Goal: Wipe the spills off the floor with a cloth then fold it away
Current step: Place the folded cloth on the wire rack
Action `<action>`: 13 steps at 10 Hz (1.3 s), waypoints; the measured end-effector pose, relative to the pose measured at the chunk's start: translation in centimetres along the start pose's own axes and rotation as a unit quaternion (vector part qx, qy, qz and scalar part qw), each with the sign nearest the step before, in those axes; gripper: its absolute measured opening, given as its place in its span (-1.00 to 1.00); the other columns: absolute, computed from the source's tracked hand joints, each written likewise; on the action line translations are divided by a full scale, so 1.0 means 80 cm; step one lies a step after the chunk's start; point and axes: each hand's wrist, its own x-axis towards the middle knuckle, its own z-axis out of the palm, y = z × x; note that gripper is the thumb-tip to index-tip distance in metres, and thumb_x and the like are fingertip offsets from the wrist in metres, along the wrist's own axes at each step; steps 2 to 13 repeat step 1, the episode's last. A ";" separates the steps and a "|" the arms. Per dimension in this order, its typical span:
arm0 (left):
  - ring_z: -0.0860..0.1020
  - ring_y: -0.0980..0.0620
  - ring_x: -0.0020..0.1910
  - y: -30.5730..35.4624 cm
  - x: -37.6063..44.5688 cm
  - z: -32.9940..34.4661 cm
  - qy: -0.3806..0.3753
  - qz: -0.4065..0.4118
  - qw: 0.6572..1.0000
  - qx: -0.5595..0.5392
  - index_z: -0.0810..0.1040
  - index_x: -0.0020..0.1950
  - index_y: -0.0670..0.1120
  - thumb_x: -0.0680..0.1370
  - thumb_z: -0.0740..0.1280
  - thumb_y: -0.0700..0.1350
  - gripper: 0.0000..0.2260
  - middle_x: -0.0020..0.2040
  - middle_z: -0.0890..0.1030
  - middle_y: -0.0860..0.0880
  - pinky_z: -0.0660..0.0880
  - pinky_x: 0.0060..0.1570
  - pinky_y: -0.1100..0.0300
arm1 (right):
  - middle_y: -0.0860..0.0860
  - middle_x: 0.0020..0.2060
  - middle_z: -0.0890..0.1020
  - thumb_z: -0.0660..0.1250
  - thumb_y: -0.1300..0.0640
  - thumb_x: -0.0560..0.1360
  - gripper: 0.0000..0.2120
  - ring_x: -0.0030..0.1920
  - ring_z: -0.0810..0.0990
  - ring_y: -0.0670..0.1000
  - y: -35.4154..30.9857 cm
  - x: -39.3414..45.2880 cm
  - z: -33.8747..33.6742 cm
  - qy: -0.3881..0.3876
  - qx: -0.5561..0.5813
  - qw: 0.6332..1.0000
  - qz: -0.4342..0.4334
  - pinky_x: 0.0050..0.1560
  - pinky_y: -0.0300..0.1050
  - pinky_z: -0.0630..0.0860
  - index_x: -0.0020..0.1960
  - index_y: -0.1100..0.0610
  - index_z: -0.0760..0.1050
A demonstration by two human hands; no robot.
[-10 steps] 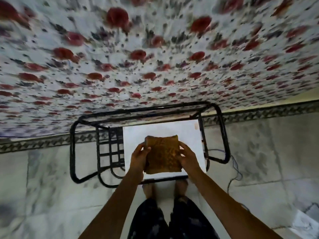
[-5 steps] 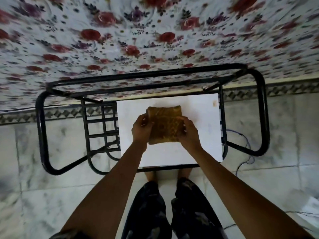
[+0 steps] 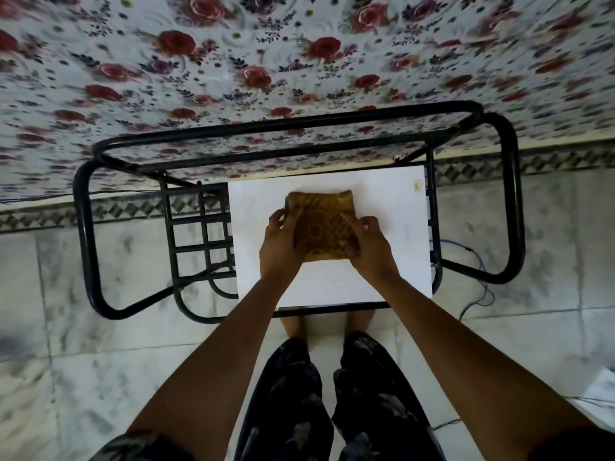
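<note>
A folded mustard-brown patterned cloth (image 3: 321, 224) lies on the white top (image 3: 392, 261) of a small black metal-framed stand. My left hand (image 3: 281, 244) grips the cloth's left edge with fingers curled over it. My right hand (image 3: 369, 247) holds the right edge, thumb and fingers pinching the fabric. The cloth's near corners are hidden under both hands.
The black tubular frame (image 3: 509, 201) of the stand loops out on both sides, with a grid shelf (image 3: 199, 234) at the left. A bed with a floral sheet (image 3: 266, 61) fills the far side. Marble floor (image 3: 100, 327) surrounds; a thin cable (image 3: 479, 271) trails at right. My feet stand below the stand.
The camera has moved closer to the stand. The cloth, held above the white top before, now rests lower on it, with both hands still on its sides.
</note>
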 end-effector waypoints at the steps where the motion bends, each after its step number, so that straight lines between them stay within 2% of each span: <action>1: 0.37 -0.22 0.34 0.012 -0.009 -0.011 -0.010 0.003 1.000 0.000 0.19 0.51 0.03 0.54 0.27 -0.15 -0.45 0.49 0.19 -0.16 0.55 0.06 -0.09 | 0.23 0.29 0.36 0.29 0.22 0.53 -0.45 0.23 0.45 0.21 -0.019 -0.006 -0.008 -0.007 0.054 0.997 0.047 0.17 -0.05 0.45 0.48 0.11 0.21; 13: 0.37 -0.22 0.34 0.012 -0.009 -0.011 -0.010 0.003 1.000 0.000 0.19 0.51 0.03 0.54 0.27 -0.15 -0.45 0.49 0.19 -0.16 0.55 0.06 -0.09 | 0.23 0.29 0.36 0.29 0.22 0.53 -0.45 0.23 0.45 0.21 -0.019 -0.006 -0.008 -0.007 0.054 0.997 0.047 0.17 -0.05 0.45 0.48 0.11 0.21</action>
